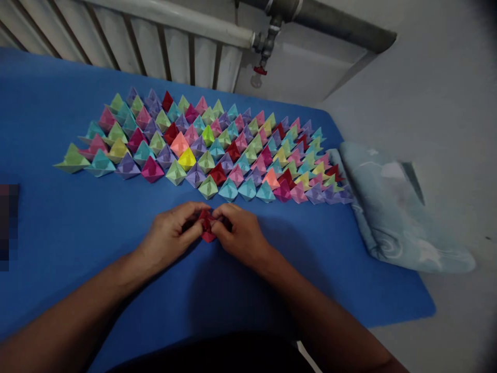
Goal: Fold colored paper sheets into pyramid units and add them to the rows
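Observation:
Between my two hands is a small red folded paper boat [208,234], held just in front of the rows of other boats. My left hand [169,228] pinches its left side with thumb and fingers. On the right side, my right hand [243,233] grips it in the same way, so the fingers cover much of the paper. Beyond them stand several rows of paper boats in many colours; a light green boat [208,187] and a turquoise boat [228,190] are among the nearest to my hands.
The boats stand on a blue mat [128,223]. At the right edge lies a folded pale teal cloth [392,212]. Behind the mat are a white radiator [147,46] and a pipe valve with a red handle [260,70]. A blurred dark block [8,228] sits far left.

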`<state>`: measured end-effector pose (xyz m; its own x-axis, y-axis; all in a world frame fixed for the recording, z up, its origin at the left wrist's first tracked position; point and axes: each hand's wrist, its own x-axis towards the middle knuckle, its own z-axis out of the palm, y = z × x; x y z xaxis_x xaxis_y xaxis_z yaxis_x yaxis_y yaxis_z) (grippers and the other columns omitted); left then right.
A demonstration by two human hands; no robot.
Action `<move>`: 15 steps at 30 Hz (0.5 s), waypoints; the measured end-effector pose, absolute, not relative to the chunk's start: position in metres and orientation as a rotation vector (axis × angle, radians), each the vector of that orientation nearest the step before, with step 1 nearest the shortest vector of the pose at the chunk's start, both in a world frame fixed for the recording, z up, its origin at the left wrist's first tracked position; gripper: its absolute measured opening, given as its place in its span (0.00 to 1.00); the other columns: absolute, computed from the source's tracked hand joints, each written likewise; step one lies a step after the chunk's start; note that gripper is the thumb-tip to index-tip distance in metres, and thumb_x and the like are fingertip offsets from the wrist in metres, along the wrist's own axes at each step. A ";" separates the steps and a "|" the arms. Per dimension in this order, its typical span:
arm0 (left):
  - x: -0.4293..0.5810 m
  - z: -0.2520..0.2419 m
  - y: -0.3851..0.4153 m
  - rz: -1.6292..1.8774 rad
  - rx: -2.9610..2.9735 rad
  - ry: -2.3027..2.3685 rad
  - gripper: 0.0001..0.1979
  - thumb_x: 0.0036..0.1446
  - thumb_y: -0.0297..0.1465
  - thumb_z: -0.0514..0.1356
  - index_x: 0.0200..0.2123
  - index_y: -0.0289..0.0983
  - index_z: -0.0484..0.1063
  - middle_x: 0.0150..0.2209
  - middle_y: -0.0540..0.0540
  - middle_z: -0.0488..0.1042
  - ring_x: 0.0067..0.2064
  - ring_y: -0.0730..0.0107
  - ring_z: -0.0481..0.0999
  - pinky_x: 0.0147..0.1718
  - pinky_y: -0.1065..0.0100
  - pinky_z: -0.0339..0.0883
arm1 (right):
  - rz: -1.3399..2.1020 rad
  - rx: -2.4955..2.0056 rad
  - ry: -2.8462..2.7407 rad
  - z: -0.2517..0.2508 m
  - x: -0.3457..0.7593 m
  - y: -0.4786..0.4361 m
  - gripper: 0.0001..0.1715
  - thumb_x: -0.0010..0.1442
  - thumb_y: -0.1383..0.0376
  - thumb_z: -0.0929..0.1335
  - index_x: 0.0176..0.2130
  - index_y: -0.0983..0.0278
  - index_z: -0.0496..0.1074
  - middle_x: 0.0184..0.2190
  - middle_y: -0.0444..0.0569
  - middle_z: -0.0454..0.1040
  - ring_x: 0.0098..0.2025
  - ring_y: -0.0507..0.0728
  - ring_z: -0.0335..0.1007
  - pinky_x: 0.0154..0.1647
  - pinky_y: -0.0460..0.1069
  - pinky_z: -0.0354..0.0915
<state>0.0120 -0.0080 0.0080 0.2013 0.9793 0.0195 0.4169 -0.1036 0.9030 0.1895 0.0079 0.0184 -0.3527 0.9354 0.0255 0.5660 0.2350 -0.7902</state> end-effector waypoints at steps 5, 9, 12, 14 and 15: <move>0.013 0.013 -0.008 0.819 1.589 1.355 0.15 0.57 0.39 0.58 0.46 0.40 0.74 0.33 0.47 0.81 0.31 0.67 0.80 0.31 0.67 0.74 | 0.901 -1.312 -2.032 0.016 0.188 0.008 0.08 0.59 0.72 0.64 0.29 0.62 0.69 0.26 0.41 0.70 0.29 0.50 0.64 0.32 0.46 0.57; 0.014 0.020 -0.007 0.722 1.515 1.337 0.13 0.58 0.40 0.57 0.35 0.38 0.74 0.23 0.51 0.77 0.24 0.71 0.76 0.21 0.73 0.67 | 0.881 -1.236 -2.013 0.014 0.187 0.007 0.08 0.60 0.72 0.64 0.30 0.63 0.69 0.27 0.42 0.71 0.30 0.50 0.64 0.33 0.45 0.59; 0.013 0.023 -0.007 0.708 1.570 1.351 0.12 0.58 0.39 0.57 0.30 0.38 0.74 0.22 0.51 0.75 0.22 0.74 0.73 0.20 0.74 0.64 | 0.871 -1.265 -2.027 0.015 0.186 0.006 0.07 0.59 0.71 0.64 0.30 0.62 0.69 0.27 0.41 0.71 0.29 0.50 0.64 0.33 0.45 0.58; 0.014 0.023 -0.007 0.717 1.580 1.357 0.11 0.57 0.38 0.57 0.29 0.38 0.73 0.22 0.52 0.76 0.22 0.74 0.74 0.21 0.75 0.65 | 0.869 -1.306 -2.040 0.015 0.185 0.006 0.07 0.59 0.71 0.64 0.31 0.62 0.69 0.26 0.41 0.70 0.29 0.50 0.63 0.33 0.45 0.58; 0.014 0.023 -0.007 0.721 1.576 1.358 0.10 0.57 0.37 0.57 0.29 0.38 0.73 0.22 0.52 0.76 0.23 0.74 0.74 0.21 0.75 0.65 | 0.868 -1.320 -2.050 0.015 0.184 0.005 0.07 0.60 0.71 0.64 0.31 0.62 0.69 0.26 0.41 0.70 0.29 0.50 0.63 0.33 0.46 0.57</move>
<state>0.0141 -0.0072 0.0231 0.2248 0.9663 -0.1255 0.4373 0.0151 0.8992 0.1843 0.0054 0.0154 -0.3694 0.9239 0.0997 0.5710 0.3104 -0.7600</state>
